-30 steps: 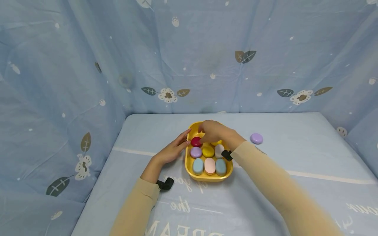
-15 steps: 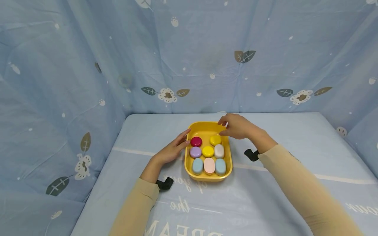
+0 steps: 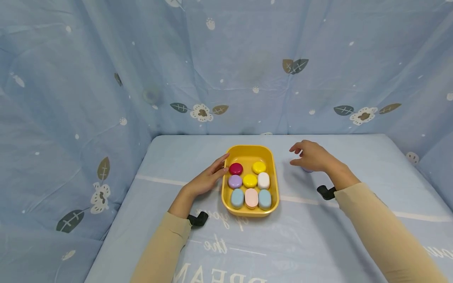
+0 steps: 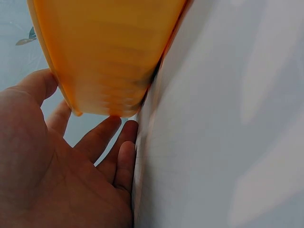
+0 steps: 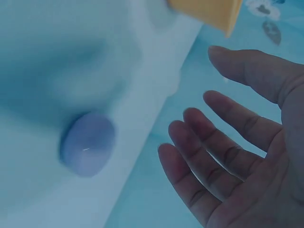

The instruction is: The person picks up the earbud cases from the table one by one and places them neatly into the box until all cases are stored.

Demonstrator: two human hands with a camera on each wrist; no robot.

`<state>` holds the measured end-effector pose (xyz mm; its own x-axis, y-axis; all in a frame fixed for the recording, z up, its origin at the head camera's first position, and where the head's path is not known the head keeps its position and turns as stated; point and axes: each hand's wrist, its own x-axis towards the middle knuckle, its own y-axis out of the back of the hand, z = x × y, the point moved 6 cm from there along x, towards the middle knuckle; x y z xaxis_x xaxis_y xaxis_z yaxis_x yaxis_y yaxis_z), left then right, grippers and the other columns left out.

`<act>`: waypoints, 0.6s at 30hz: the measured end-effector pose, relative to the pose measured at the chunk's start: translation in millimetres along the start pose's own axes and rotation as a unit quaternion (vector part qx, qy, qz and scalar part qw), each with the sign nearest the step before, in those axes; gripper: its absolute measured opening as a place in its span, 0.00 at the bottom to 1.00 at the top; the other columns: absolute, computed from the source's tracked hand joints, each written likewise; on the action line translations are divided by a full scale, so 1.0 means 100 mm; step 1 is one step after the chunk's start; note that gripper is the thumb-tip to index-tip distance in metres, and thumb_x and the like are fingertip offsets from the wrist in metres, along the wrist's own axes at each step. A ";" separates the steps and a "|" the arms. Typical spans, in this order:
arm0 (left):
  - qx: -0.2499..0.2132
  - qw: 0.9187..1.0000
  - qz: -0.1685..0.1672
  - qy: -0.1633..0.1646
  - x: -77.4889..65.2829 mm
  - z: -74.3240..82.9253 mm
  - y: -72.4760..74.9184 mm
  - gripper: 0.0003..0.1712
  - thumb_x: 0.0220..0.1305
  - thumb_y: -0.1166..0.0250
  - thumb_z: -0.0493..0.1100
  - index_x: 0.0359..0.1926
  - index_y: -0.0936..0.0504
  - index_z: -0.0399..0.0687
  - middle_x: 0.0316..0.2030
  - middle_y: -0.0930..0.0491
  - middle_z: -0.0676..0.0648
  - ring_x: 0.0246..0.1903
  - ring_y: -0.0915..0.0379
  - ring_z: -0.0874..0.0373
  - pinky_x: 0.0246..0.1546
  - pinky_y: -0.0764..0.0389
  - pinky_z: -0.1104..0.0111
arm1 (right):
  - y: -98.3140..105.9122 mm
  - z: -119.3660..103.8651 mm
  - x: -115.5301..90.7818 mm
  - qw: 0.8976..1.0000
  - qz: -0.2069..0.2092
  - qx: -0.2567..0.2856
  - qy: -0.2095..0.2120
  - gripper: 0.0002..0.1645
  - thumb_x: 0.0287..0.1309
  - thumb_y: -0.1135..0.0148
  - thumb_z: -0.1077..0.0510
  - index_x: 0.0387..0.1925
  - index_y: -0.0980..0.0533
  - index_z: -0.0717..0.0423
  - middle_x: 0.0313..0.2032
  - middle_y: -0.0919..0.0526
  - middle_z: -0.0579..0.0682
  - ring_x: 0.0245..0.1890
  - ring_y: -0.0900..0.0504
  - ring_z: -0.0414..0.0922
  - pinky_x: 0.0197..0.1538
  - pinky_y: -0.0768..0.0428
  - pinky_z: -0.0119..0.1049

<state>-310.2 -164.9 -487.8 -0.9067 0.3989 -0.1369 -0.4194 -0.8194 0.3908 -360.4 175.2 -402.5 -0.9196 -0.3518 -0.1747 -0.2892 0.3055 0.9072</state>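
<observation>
A yellow tray (image 3: 250, 214) sits mid-table. My left hand (image 3: 206, 180) touches its left side with extended fingers; the left wrist view shows that hand (image 4: 71, 175) by the tray wall (image 4: 109, 57). Inside lie a crimson round piece (image 3: 236, 169), a purple round piece (image 3: 235, 181), two yellow ones, a white oval piece (image 3: 263, 180), and a pink oval piece (image 3: 251, 198) between two pale blue ones. Right of the tray, my right hand (image 3: 315, 157) hovers over another purple round piece (image 5: 89, 145), mostly hidden in the head view. Nothing is between its spread fingers.
A pale blue printed cloth (image 3: 226, 251) covers the table. Blue patterned curtains (image 3: 247, 70) stand behind and at both sides. A dark wrist device (image 3: 325, 192) shows under the right sleeve (image 3: 382, 228), another (image 3: 198, 219) under the left.
My right hand has left the tray's upper part and moved right, over the loose purple piece, now mostly covered. My left hand stays at the tray's left side.
</observation>
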 end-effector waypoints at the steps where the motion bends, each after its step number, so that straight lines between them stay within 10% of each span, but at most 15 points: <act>1: 0.000 1.000 0.000 -0.001 0.00 0.00 0.00 0.33 0.77 0.48 0.66 0.77 0.49 0.91 0.82 0.48 0.55 0.81 0.52 0.48 0.80 0.49 0.41 | 0.00 0.05 -0.01 1.000 0.002 0.000 -0.001 0.30 0.63 0.29 0.53 0.63 0.22 0.62 0.57 0.20 0.65 0.54 0.20 0.59 0.57 0.18 0.56; 18: 0.010 1.000 0.002 0.004 0.00 0.01 0.00 0.32 0.79 0.49 0.64 0.77 0.50 0.93 0.82 0.48 0.56 0.81 0.52 0.48 0.80 0.51 0.42 | -0.18 0.51 -0.17 1.000 0.017 0.002 -0.009 0.31 0.61 0.30 0.57 0.62 0.24 0.68 0.55 0.22 0.72 0.55 0.23 0.65 0.61 0.25 0.65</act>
<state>-310.0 -164.6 -486.3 -0.9087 0.3923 -0.1429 -0.4151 -0.8126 0.4091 -352.9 221.4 -435.1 -0.9336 -0.3253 -0.1501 -0.2583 0.3210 0.9112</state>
